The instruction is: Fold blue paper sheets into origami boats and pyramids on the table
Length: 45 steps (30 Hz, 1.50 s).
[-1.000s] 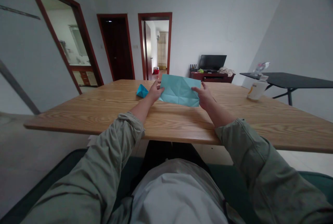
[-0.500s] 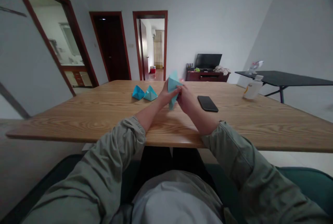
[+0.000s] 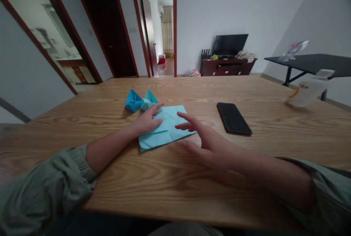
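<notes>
A light blue sheet of paper (image 3: 171, 119) with fold creases lies flat on the wooden table, one edge of it folded or layered near me. My left hand (image 3: 149, 120) rests on the paper's left side, fingers stretched out. Over the right edge hovers my right hand (image 3: 204, 137), its fingers apart and slightly blurred, holding nothing. Just beyond my left hand stand two folded paper pieces, a darker blue one (image 3: 133, 101) and a light blue one (image 3: 148, 100), side by side; my fingers partly cover the light one.
A black phone (image 3: 234, 118) lies on the table (image 3: 109, 188) to the right of the paper. Farther right stands a white plastic bottle (image 3: 307, 91). Beyond the table are a black side table (image 3: 318, 62) and a cabinet (image 3: 227, 67) with a television.
The light blue paper, held up between both hands before, now lies flat on the table. My hands have moved apart and opened. The view has moved closer to the table.
</notes>
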### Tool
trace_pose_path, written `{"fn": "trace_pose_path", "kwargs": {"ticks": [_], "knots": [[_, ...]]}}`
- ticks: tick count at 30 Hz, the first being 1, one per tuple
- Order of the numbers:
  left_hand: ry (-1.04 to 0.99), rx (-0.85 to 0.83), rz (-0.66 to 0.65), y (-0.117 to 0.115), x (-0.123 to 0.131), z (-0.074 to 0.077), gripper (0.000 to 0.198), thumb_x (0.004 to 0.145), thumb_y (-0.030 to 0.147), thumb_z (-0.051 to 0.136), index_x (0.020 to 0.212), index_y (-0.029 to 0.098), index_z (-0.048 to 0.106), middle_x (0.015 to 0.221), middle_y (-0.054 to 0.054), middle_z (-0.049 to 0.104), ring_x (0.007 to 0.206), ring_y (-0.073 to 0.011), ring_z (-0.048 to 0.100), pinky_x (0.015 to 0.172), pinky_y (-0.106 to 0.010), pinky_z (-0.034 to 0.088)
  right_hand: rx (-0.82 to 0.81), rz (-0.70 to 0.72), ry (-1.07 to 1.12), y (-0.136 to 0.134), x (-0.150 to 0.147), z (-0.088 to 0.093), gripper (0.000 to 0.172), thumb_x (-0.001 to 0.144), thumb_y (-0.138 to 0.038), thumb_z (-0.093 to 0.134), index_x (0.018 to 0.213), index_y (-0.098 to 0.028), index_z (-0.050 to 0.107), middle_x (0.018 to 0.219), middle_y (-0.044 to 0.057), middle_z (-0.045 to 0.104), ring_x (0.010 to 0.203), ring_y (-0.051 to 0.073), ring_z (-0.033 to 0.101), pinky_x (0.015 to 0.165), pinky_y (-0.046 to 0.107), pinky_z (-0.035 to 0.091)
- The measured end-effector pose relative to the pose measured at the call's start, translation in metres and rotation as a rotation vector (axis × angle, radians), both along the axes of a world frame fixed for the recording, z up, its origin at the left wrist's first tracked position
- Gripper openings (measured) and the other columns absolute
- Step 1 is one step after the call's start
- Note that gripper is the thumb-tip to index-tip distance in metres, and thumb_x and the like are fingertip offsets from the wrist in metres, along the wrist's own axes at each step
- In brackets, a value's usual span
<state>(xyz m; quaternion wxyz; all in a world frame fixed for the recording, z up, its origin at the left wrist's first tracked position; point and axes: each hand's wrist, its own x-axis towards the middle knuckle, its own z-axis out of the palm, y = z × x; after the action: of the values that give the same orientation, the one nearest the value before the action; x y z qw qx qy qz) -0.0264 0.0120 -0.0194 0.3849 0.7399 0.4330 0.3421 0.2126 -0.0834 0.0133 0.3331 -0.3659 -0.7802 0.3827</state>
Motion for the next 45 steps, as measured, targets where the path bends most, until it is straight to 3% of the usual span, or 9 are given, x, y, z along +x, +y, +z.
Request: {"fn": "trace_pose_path", "kwargs": {"ticks": [4,11,16,19,23,27,32,41,45], "knots": [[0.319,0.325,0.039,0.014,-0.001,-0.004,0.050,0.084,0.024,0.055,0.133,0.021,0.046,0.134,-0.011,0.052,0.123,-0.0253,0.050,0.104,-0.044,0.041,0.154,-0.184,-0.109,0.039,0.026,-0.020,0.062,0.085,-0.035,0.058,0.143,-0.028,0.037,0.141,0.010,0.047,0.128,0.029,0.046,0.104,0.051,0.039],[0.505,0.592,-0.109,0.007,0.002,-0.002,0.045,0.084,0.022,0.060,0.127,0.027,0.051,0.153,-0.010,0.030,0.129,-0.0271,0.046,0.101,-0.042,0.047,-0.115,-0.280,0.068,0.065,0.040,-0.043,0.067,0.086,-0.036,0.057,0.146,-0.034,0.029,0.147,0.009,0.039,0.134,0.029,0.040,0.106,0.053,0.039],[0.522,0.620,-0.200,-0.012,-0.001,0.000,0.061,0.080,0.032,0.068,0.136,0.034,0.044,0.157,-0.006,0.020,0.134,-0.0293,0.040,0.096,-0.041,0.051,-0.250,-0.368,0.277,0.078,0.048,-0.045,0.074,0.085,-0.040,0.061,0.149,-0.033,0.023,0.134,0.012,0.054,0.121,0.029,0.053,0.094,0.049,0.049],[0.596,0.601,-0.230,-0.016,-0.002,-0.001,0.062,0.084,0.034,0.064,0.141,0.033,0.040,0.154,-0.006,0.029,0.133,-0.0277,0.041,0.105,-0.042,0.044,-0.302,-0.329,0.290,0.087,0.049,-0.046,0.075,0.082,-0.036,0.064,0.148,-0.026,0.029,0.106,0.008,0.069,0.099,0.025,0.065,0.083,0.041,0.054],[0.752,0.445,-0.304,-0.023,0.003,-0.002,0.055,0.092,0.043,0.047,0.144,0.024,0.039,0.150,-0.008,0.037,0.137,-0.0249,0.037,0.113,-0.043,0.032,-0.249,-0.243,0.202,0.086,0.044,-0.044,0.061,0.083,-0.030,0.060,0.141,-0.019,0.044,0.082,0.003,0.071,0.080,0.021,0.067,0.073,0.036,0.055],[0.840,0.360,-0.276,-0.039,0.012,-0.003,0.065,0.094,0.051,0.036,0.150,0.021,0.024,0.156,-0.009,0.021,0.145,-0.0267,0.017,0.117,-0.046,0.015,0.099,-0.079,-0.041,0.064,0.036,-0.040,0.042,0.079,-0.026,0.061,0.121,-0.025,0.065,0.107,0.004,0.071,0.106,0.027,0.062,0.096,0.043,0.047],[0.830,0.335,-0.273,-0.049,0.016,-0.006,0.068,0.093,0.056,0.033,0.151,0.021,0.022,0.157,-0.010,0.017,0.145,-0.0270,0.014,0.116,-0.045,0.009,0.350,0.041,-0.306,0.028,0.025,-0.044,0.042,0.080,-0.034,0.062,0.122,-0.027,0.065,0.139,0.007,0.051,0.131,0.030,0.044,0.111,0.049,0.029],[0.751,0.346,-0.385,-0.040,-0.005,-0.006,0.068,0.091,0.058,0.036,0.150,0.026,0.025,0.158,-0.007,0.017,0.145,-0.0264,0.013,0.116,-0.042,0.008,0.378,0.067,-0.407,0.024,0.010,-0.039,0.046,0.082,-0.037,0.062,0.126,-0.026,0.062,0.139,0.007,0.051,0.132,0.028,0.044,0.112,0.046,0.029],[0.765,0.338,-0.405,-0.043,-0.006,0.000,0.066,0.091,0.058,0.036,0.148,0.025,0.032,0.157,-0.008,0.018,0.145,-0.0284,0.013,0.115,-0.045,0.008,0.241,0.081,-0.360,0.034,0.010,-0.036,0.041,0.083,-0.040,0.059,0.119,-0.024,0.067,0.137,0.006,0.054,0.129,0.027,0.047,0.111,0.045,0.031]]}}
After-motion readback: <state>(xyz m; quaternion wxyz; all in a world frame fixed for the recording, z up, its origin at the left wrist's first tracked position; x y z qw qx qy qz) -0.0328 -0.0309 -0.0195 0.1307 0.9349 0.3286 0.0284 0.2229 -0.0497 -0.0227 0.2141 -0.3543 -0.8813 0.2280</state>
